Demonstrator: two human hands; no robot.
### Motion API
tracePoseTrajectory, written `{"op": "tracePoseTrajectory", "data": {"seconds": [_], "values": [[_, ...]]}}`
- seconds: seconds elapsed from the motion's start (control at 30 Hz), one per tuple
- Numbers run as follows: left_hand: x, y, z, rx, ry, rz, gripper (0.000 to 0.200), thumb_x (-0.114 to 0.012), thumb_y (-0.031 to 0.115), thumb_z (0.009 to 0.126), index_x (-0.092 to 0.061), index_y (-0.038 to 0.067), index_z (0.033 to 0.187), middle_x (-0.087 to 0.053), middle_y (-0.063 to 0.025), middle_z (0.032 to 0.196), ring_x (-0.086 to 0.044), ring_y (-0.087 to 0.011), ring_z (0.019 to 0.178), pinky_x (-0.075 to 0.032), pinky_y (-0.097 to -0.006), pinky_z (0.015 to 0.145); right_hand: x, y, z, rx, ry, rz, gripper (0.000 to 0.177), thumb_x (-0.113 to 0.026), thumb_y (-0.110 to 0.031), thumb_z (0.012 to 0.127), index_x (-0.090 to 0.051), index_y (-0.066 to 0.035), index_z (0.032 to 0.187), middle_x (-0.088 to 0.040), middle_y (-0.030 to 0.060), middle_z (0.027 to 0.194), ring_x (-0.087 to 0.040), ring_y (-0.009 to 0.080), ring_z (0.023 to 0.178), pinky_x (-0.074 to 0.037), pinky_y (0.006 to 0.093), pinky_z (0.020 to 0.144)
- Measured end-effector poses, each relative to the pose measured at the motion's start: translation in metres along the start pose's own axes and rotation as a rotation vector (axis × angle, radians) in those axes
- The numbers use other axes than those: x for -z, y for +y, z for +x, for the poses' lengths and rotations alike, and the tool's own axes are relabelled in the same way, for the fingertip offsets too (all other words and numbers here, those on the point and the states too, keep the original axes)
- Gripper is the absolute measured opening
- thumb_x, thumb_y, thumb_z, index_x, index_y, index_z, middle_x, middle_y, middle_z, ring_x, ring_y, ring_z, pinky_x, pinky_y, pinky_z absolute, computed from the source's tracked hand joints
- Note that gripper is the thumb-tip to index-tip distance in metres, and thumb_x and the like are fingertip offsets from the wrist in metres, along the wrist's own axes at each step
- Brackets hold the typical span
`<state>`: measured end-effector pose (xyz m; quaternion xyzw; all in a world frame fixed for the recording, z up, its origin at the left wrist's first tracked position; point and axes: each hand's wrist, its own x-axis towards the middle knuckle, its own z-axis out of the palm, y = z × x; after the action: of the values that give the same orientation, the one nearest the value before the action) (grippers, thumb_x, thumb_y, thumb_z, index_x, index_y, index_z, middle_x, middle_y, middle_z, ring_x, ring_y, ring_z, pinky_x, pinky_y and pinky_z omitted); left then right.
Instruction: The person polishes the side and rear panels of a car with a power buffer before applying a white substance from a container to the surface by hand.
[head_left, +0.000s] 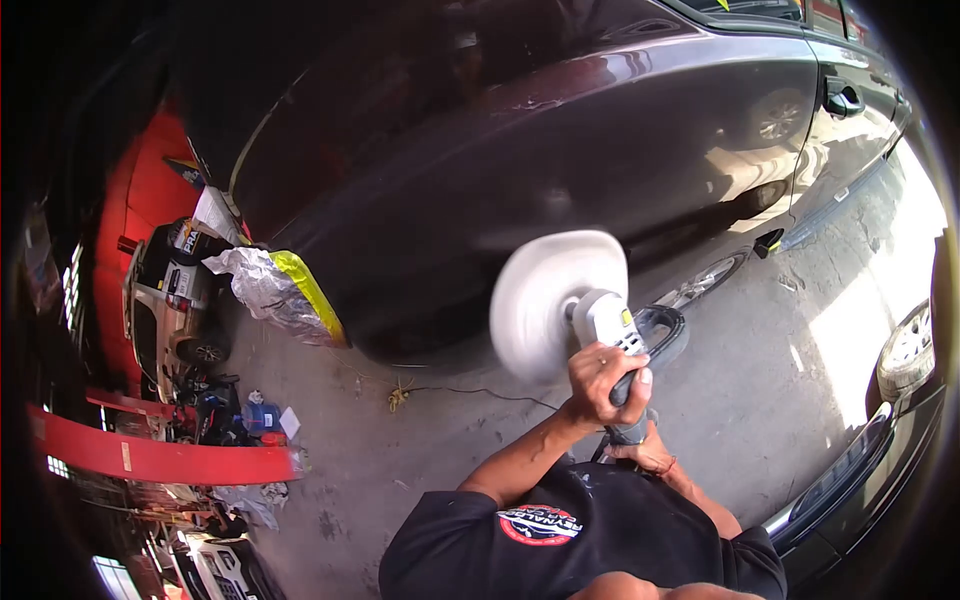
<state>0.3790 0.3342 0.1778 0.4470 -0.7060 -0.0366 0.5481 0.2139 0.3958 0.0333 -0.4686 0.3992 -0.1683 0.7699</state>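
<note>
My left hand [606,384] is closed around the front handle of a polisher [606,318], close behind its head. Lower down, near my chest, my right hand [647,450] is wrapped round the tool's rear body, its fingers partly hidden. The white buffing pad [545,305] looks smeared, as if spinning, and overlaps the lower edge of a dark car's panel [480,190]. A black loop handle [668,335] sticks out on the polisher's right side.
Crumpled masking film [265,290] with yellow tape covers part of the car at left. A thin cord [480,391] crosses the concrete floor. Another dark car [880,480] stands at right. A red beam [170,452] and several loose items lie at left.
</note>
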Motion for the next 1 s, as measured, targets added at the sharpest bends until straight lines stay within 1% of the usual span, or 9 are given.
{"op": "tracePoseTrajectory", "data": {"seconds": [0.17, 0.3, 0.4, 0.47, 0.6, 0.63, 0.7, 0.87, 1.0], "values": [[-0.068, -0.02, 0.02, -0.013, -0.133, -0.155, 0.009, -0.065, 0.009, 0.073, -0.067, 0.002, 0.079, -0.066, -0.0102, 0.066, -0.064, -0.0257, 0.056, -0.049, -0.0358, 0.058, 0.016, 0.019, 0.004, 0.052, 0.194, 0.138, 0.03, -0.085, -0.013, 0.074, -0.068, -0.001, 0.096, -0.07, 0.0034, 0.081, -0.063, 0.0147, 0.073, -0.051, 0.0334, 0.068], [-0.076, -0.03, 0.021, -0.022, -0.173, -0.232, 0.01, -0.064, 0.009, 0.074, -0.067, 0.002, 0.08, -0.067, -0.0097, 0.067, -0.064, -0.0273, 0.056, -0.05, -0.0362, 0.059, 0.004, 0.027, 0.013, 0.122, 0.28, 0.171, 0.025, -0.082, -0.012, 0.071, -0.067, 0.0, 0.087, -0.07, 0.0049, 0.078, -0.063, 0.0133, 0.069, -0.05, 0.0328, 0.063], [-0.044, -0.025, 0.008, -0.013, -0.168, -0.147, 0.011, -0.062, 0.008, 0.075, -0.066, 0.0, 0.082, -0.065, -0.0111, 0.067, -0.063, -0.028, 0.056, -0.05, -0.0365, 0.059, -0.009, 0.028, 0.01, 0.097, 0.276, 0.104, 0.027, -0.081, -0.011, 0.068, -0.07, 0.001, 0.089, -0.073, 0.0078, 0.083, -0.066, 0.014, 0.074, -0.053, 0.0326, 0.067], [0.018, -0.02, -0.024, 0.061, -0.062, -0.151, 0.013, -0.059, 0.005, 0.076, -0.065, -0.003, 0.083, -0.064, -0.0133, 0.068, -0.062, -0.0275, 0.058, -0.051, -0.0366, 0.059, -0.032, 0.013, -0.006, 0.065, 0.235, -0.038, 0.036, -0.082, -0.012, 0.066, -0.071, 0.003, 0.097, -0.074, 0.0093, 0.088, -0.068, 0.0162, 0.079, -0.054, 0.0332, 0.074], [0.097, -0.001, -0.077, 0.175, 0.181, 0.057, 0.016, -0.053, 0.008, 0.078, -0.061, -0.007, 0.08, -0.064, -0.0179, 0.072, -0.062, -0.0255, 0.063, -0.053, -0.0381, 0.063, -0.062, 0.018, -0.003, 0.036, 0.035, -0.299, 0.049, -0.08, -0.024, 0.065, -0.07, 0.002, 0.106, -0.075, 0.0193, 0.096, -0.073, 0.0303, 0.091, -0.055, 0.0399, 0.083], [0.113, 0.003, -0.085, 0.187, 0.209, 0.131, 0.017, -0.053, 0.009, 0.079, -0.06, -0.007, 0.079, -0.063, -0.0176, 0.071, -0.062, -0.0255, 0.064, -0.053, -0.0384, 0.064, -0.071, 0.005, -0.004, 0.013, -0.042, -0.32, 0.054, -0.078, -0.028, 0.065, -0.07, 0.001, 0.109, -0.074, 0.0232, 0.099, -0.072, 0.0376, 0.097, -0.054, 0.0429, 0.087], [0.139, 0.005, -0.098, 0.195, 0.278, 0.236, 0.018, -0.053, 0.01, 0.079, -0.059, -0.008, 0.078, -0.062, -0.0169, 0.07, -0.062, -0.0256, 0.066, -0.052, -0.0386, 0.066, -0.092, 0.007, 0.007, 0.049, -0.094, -0.394, 0.057, -0.077, -0.027, 0.066, -0.068, 0.001, 0.114, -0.074, 0.023, 0.102, -0.07, 0.0395, 0.1, -0.054, 0.0431, 0.09], [0.164, 0.005, -0.1, 0.188, 0.324, 0.32, 0.018, -0.052, 0.01, 0.078, -0.055, -0.007, 0.075, -0.059, -0.0156, 0.069, -0.06, -0.0245, 0.063, -0.049, -0.0365, 0.063, -0.112, -0.006, 0.019, 0.051, -0.184, -0.402, 0.058, -0.077, -0.027, 0.066, -0.067, 0.001, 0.116, -0.073, 0.0223, 0.103, -0.07, 0.0393, 0.102, -0.053, 0.0435, 0.092], [0.141, 0.002, -0.084, 0.158, 0.254, 0.185, 0.018, -0.052, 0.01, 0.077, -0.057, -0.007, 0.077, -0.06, -0.0163, 0.07, -0.06, -0.0253, 0.064, -0.051, -0.0386, 0.066, -0.101, 0.0, 0.008, 0.11, -0.055, -0.348, 0.057, -0.077, -0.027, 0.065, -0.068, 0.0, 0.114, -0.073, 0.0218, 0.101, -0.07, 0.0392, 0.1, -0.054, 0.0433, 0.091]]}}
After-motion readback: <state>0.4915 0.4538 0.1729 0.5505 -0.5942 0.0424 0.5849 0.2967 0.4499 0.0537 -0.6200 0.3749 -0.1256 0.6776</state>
